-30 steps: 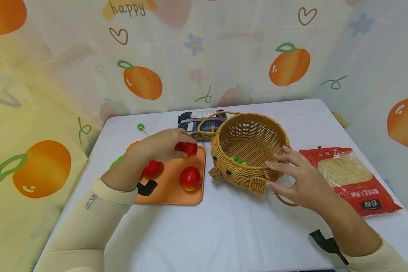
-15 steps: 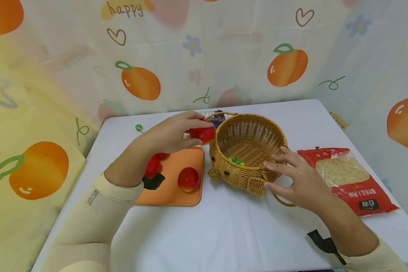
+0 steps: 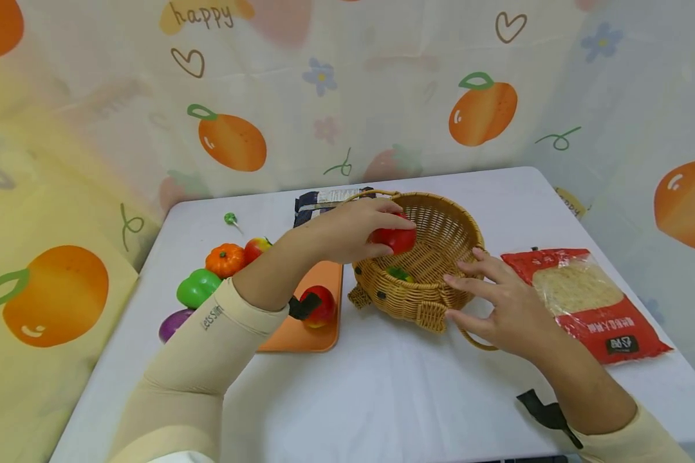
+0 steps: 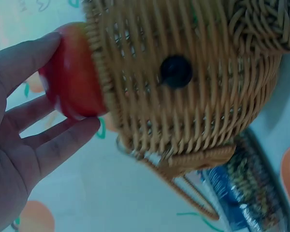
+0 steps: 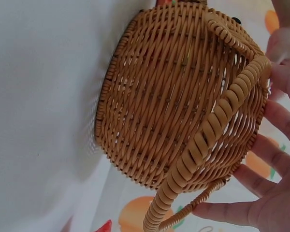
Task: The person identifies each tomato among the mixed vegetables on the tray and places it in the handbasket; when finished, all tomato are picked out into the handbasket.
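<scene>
Red fruit (image 3: 401, 239): Swung across from above the orange tray (image 3: 327, 344) moments ago, it now hangs at the mouth of the wicker basket (image 3: 405, 301), between the two hands. The carry looks nearly complete, the fruit not yet let go.

Left hand (image 3: 361, 228): Pinches the red fruit between thumb and fingers; whether the fruit touches the rim cannot be told.

Right hand (image 3: 506, 308): Spread wide, fingertips against the basket's near side and rim, its place there little changed; it appears to be steadying the wicker.

Wicker basket: Upright between the hands, a green-and-yellow piece (image 3: 400, 274) on its floor below the left hand's fingers, partly hidden by the rim.

Orange tray: Under the left forearm, a second red fruit (image 3: 321, 307) on it, partly behind a black strap.

Left forearm's far side: With the arm moved over, an orange pumpkin (image 3: 226, 260), green pepper (image 3: 198, 288) and purple piece (image 3: 175, 325) now show on the outer side; how they sit against the tray is hidden.

Red packet (image 3: 602, 315): Flat on the bench (image 3: 382, 399), beyond the right hand's outer side.
</scene>
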`<state>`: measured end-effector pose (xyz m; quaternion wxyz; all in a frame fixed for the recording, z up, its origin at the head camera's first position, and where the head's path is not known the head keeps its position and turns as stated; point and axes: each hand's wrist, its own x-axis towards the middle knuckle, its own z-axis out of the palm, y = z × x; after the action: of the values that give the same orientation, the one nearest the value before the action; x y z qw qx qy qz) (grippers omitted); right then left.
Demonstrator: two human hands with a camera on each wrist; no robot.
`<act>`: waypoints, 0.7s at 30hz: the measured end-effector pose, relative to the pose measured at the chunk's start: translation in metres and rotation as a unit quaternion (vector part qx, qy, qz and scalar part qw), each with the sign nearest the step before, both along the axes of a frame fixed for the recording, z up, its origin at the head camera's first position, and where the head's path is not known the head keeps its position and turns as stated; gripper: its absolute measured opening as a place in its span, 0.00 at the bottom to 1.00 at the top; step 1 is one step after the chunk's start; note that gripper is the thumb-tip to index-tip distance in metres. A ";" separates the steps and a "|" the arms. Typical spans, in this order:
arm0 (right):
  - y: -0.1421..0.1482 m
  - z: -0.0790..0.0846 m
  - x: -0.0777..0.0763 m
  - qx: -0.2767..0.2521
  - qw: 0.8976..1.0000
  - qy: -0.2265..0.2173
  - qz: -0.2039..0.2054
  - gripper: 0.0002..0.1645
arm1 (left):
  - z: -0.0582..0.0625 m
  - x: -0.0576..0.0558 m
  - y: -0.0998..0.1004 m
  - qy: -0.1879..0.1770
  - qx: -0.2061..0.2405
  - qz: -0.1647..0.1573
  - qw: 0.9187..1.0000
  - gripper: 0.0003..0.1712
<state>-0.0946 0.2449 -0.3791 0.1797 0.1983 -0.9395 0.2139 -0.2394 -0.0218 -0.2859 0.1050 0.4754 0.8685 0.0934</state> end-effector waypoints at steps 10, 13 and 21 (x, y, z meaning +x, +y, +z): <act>0.000 -0.001 -0.001 -0.009 1.000 0.014 0.011 0.34 | -0.016 0.000 0.020 -0.025 -0.074 -0.021 0.997 0.30; 0.000 -0.002 -0.001 -0.010 1.000 0.013 0.011 0.35 | -0.017 -0.001 0.021 -0.027 -0.081 -0.022 0.996 0.31; 0.001 -0.002 -0.001 -0.012 1.000 0.014 0.010 0.34 | -0.017 -0.002 0.024 -0.037 -0.092 -0.022 0.995 0.31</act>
<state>-0.0956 0.2458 -0.3814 0.1935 0.2085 -0.9321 0.2241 -0.2419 0.0018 -0.3026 0.1819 0.4789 0.8583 0.0283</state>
